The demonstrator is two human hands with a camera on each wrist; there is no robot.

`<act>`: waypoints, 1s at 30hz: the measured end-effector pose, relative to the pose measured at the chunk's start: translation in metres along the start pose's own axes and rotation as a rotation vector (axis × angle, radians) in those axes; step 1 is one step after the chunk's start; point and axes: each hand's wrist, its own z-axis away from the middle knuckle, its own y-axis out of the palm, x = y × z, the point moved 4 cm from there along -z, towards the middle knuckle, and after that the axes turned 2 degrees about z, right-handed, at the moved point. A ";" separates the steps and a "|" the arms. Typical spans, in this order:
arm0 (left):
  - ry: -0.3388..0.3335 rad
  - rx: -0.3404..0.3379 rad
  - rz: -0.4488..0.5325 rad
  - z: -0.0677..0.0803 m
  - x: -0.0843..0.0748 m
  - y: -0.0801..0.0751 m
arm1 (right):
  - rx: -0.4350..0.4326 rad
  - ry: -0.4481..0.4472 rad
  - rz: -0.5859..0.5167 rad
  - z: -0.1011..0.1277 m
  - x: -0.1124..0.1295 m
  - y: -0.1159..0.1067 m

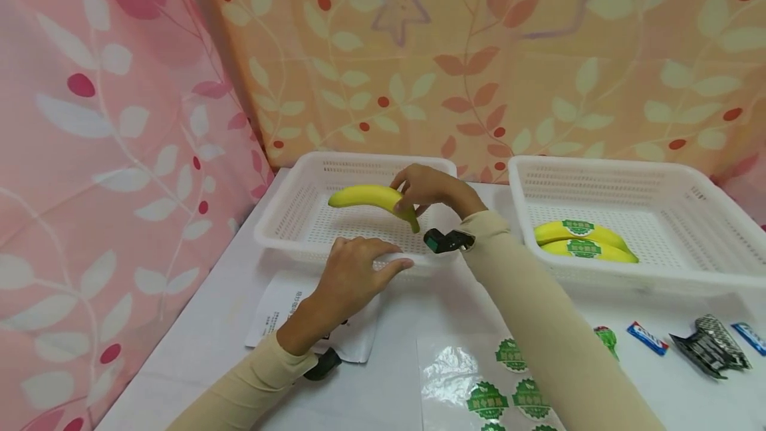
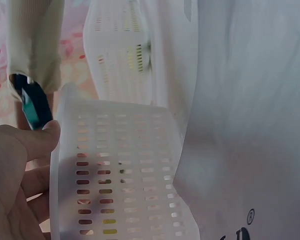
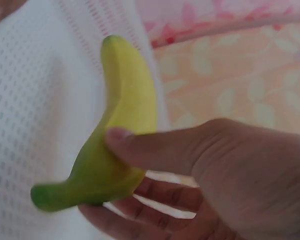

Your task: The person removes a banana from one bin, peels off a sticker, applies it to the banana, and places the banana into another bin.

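banana [image 1: 366, 197] being pinched near its stem by right hand [image 1: 432, 188] | left basket [image 1: 281, 228] rim being steadied under straight-fingered left hand [image 1: 353, 278] | risk: slip from shallow stem-end grip

Bright, even, soft light; faint shadows; glare on sticker sheet [image 1: 473, 378]; blurred wrist views.

Banana [image 1: 368, 198] yellow, stem green. Baskets [image 1: 706, 265] white, pierced with small holes. Backdrop cloth [image 1: 538, 52] orange with pale leaves, red dots.
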 end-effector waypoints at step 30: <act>0.002 -0.016 -0.039 0.003 0.006 -0.006 | -0.223 -0.085 0.196 0.231 -0.053 -0.005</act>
